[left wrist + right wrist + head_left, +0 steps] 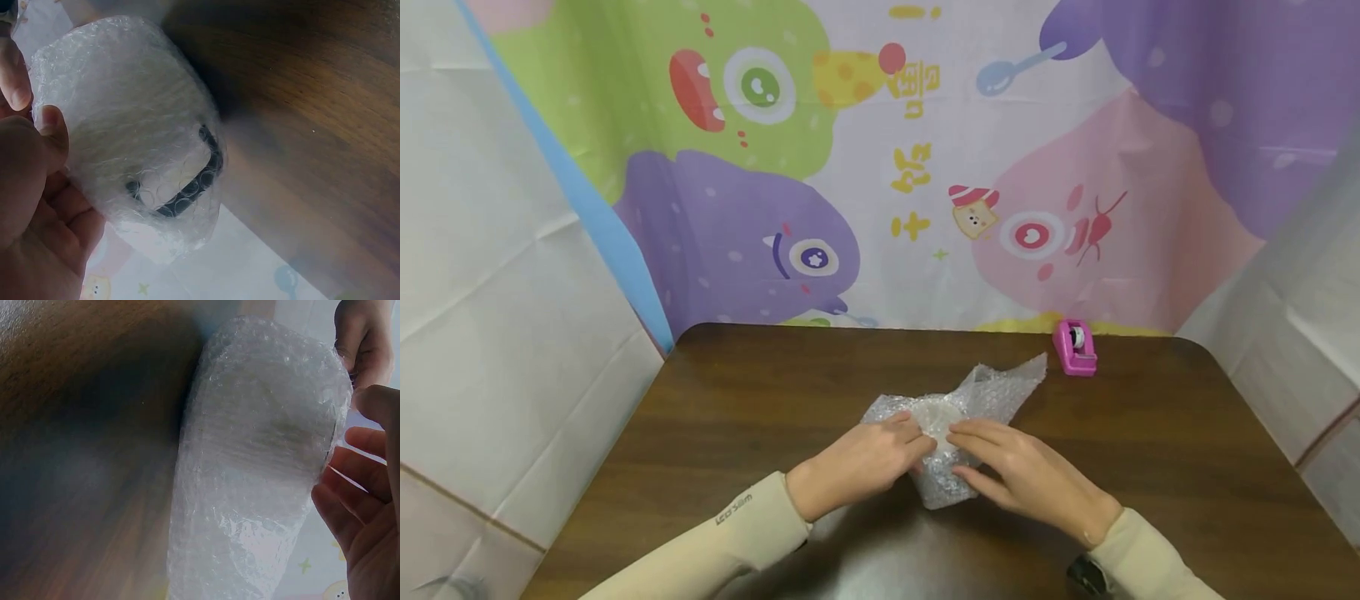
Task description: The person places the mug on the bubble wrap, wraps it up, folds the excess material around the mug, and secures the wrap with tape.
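A round, pale object wrapped in clear bubble wrap (pixel 951 487) stands near the middle of the brown table, between the two hands. Through the film in the left wrist view shows a curved black strip (pixel 187 199) like a handle; the rest of the wrapped thing is blurred by the bubbles. My left hand (pixel 872 454) pinches the wrap at the top edge, thumb and curled fingers together. On the other side my right hand (pixel 1018 467) touches the rim with fairly straight, spread fingers (pixel 340 509). A loose end of the wrap sticks out toward the back right.
A pink tape dispenser (pixel 1077 348) stands at the table's back right edge. Behind the wooden table (pixel 737 400) hangs a cartoon-printed cloth (pixel 880 275), and pale sheets (pixel 512 292) flank both sides.
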A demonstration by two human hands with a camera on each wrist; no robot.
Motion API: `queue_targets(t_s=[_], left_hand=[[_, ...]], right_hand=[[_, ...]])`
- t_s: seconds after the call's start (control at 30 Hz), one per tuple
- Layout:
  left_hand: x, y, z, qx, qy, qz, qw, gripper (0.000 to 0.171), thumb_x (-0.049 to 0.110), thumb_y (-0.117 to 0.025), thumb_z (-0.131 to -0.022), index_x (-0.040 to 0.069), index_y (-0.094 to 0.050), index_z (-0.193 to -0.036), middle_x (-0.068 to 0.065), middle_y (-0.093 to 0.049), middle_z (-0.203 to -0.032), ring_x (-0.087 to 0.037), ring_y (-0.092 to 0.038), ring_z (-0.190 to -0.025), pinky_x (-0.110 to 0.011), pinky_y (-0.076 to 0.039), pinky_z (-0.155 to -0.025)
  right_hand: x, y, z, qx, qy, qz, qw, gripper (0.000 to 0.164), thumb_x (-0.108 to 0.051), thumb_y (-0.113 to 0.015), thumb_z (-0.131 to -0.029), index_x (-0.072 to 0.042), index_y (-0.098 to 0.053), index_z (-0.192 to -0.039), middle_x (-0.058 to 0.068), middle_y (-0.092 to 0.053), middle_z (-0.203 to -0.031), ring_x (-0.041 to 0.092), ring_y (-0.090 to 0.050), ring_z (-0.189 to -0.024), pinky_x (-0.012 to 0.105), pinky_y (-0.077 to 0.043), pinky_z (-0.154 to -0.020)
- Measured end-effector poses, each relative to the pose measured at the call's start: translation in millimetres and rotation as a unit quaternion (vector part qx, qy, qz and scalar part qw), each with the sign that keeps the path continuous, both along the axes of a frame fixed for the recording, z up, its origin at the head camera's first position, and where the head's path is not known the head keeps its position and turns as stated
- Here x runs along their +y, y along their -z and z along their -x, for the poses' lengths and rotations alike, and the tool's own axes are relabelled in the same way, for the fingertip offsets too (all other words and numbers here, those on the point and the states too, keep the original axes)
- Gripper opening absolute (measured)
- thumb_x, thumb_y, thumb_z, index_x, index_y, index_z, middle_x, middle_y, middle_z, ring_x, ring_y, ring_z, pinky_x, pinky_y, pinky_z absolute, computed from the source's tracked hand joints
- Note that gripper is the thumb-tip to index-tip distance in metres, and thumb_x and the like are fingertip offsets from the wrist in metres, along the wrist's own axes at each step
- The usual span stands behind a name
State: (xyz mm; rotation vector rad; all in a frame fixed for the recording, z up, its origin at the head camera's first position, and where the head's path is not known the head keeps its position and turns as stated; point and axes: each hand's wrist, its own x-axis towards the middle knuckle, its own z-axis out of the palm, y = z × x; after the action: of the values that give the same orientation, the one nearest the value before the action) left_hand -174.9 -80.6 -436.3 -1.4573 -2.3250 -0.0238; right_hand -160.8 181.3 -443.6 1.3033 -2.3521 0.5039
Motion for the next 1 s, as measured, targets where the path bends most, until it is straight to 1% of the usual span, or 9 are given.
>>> queue_targets(t_s=[0.17,0.3,0.4,0.5,0.67,0.77,0.83,0.9,1.0], left_hand=[[2,-5.6,-0.7,0.005,0.001,-0.004,1.0,0.017,0.02,-0.075,-0.092,0.014,-0.06,-0.097,0.008,-0.071,-0.084,-0.01,-0.073,-0.091,-0.033,-0.051,-0.108],[6,-10.7,-1.2,0.024,-0.011,0.026,0.9993,0.012,0.022,-0.075,-0.092,0.017,-0.065,-0.096,0.01,-0.07,-0.086,-0.011,-0.068,-0.091,-0.031,-0.052,-0.105],[8,-13.2,-1.0,0.039,-0.024,0.053,0.9975,0.01,0.025,-0.075,-0.092,0.02,-0.069,-0.098,0.01,-0.068,-0.095,-0.012,-0.065,-0.098,-0.03,-0.052,-0.101],[9,-14.9,-1.7,0.05,-0.029,0.064,0.9962,0.01,0.028,-0.076,-0.091,0.021,-0.072,-0.098,0.009,-0.065,-0.095,-0.012,-0.062,-0.096,-0.027,-0.052,-0.091],[8,-15.6,-3.1,0.068,-0.022,0.053,0.996,0.01,0.027,-0.078,-0.089,0.021,-0.071,-0.092,0.011,-0.066,-0.083,-0.009,-0.064,-0.084,-0.025,-0.054,-0.083],[7,-15.1,-3.5,0.084,-0.019,0.044,0.9953,0.011,0.02,-0.077,-0.089,0.019,-0.066,-0.088,0.011,-0.066,-0.076,-0.009,-0.064,-0.076,-0.024,-0.054,-0.075],[7,-15.1,-3.7,0.091,-0.018,0.038,0.9949,0.015,0.021,-0.078,-0.088,0.019,-0.062,-0.086,0.011,-0.065,-0.073,-0.009,-0.063,-0.072,-0.024,-0.053,-0.07],[7,-15.1,-4.0,0.089,-0.017,0.034,0.9953,0.018,0.022,-0.079,-0.088,0.019,-0.061,-0.084,0.011,-0.063,-0.071,-0.009,-0.062,-0.07,-0.024,-0.051,-0.065],[6,-16.2,-4.8,0.076,-0.017,0.032,0.9964,0.022,0.029,-0.082,-0.085,0.019,-0.062,-0.084,0.012,-0.064,-0.072,-0.008,-0.062,-0.07,-0.023,-0.052,-0.064]], right_hand=[[3,-3.2,1.4,0.007,0.004,0.004,1.0,0.041,-0.03,-0.075,-0.095,-0.003,-0.071,-0.125,0.01,-0.071,-0.128,0.027,-0.066,-0.122,0.042,-0.055,-0.102],[7,-6.3,4.0,0.021,0.009,0.016,1.0,0.042,-0.031,-0.075,-0.095,-0.003,-0.071,-0.125,0.011,-0.071,-0.127,0.028,-0.066,-0.12,0.043,-0.055,-0.101],[11,-8.3,6.3,0.022,0.017,0.012,1.0,0.043,-0.032,-0.075,-0.094,-0.003,-0.071,-0.126,0.011,-0.071,-0.127,0.026,-0.066,-0.121,0.043,-0.055,-0.101],[14,-9.5,7.9,0.022,0.024,0.009,0.999,0.045,-0.029,-0.078,-0.091,-0.002,-0.07,-0.126,0.011,-0.07,-0.128,0.026,-0.065,-0.121,0.043,-0.055,-0.1],[18,-10.9,10.4,0.024,0.036,0.005,0.999,0.05,-0.028,-0.082,-0.087,-0.001,-0.07,-0.127,0.012,-0.07,-0.128,0.027,-0.066,-0.12,0.044,-0.055,-0.101],[20,-11.9,12.0,0.025,0.046,0.001,0.999,0.051,-0.03,-0.08,-0.088,-0.001,-0.069,-0.128,0.013,-0.07,-0.128,0.028,-0.066,-0.12,0.045,-0.055,-0.102],[22,-12.3,13.1,0.029,0.052,0.0,0.998,0.052,-0.034,-0.079,-0.09,-0.001,-0.069,-0.128,0.014,-0.07,-0.129,0.029,-0.066,-0.12,0.046,-0.054,-0.102],[23,-12.5,14.2,0.034,0.055,-0.002,0.998,0.054,-0.037,-0.079,-0.09,0.0,-0.069,-0.128,0.014,-0.07,-0.129,0.03,-0.066,-0.12,0.048,-0.054,-0.102],[23,-12.8,15.8,0.045,0.057,-0.004,0.997,0.058,-0.04,-0.08,-0.087,0.0,-0.069,-0.128,0.015,-0.069,-0.129,0.032,-0.065,-0.121,0.052,-0.053,-0.102]])
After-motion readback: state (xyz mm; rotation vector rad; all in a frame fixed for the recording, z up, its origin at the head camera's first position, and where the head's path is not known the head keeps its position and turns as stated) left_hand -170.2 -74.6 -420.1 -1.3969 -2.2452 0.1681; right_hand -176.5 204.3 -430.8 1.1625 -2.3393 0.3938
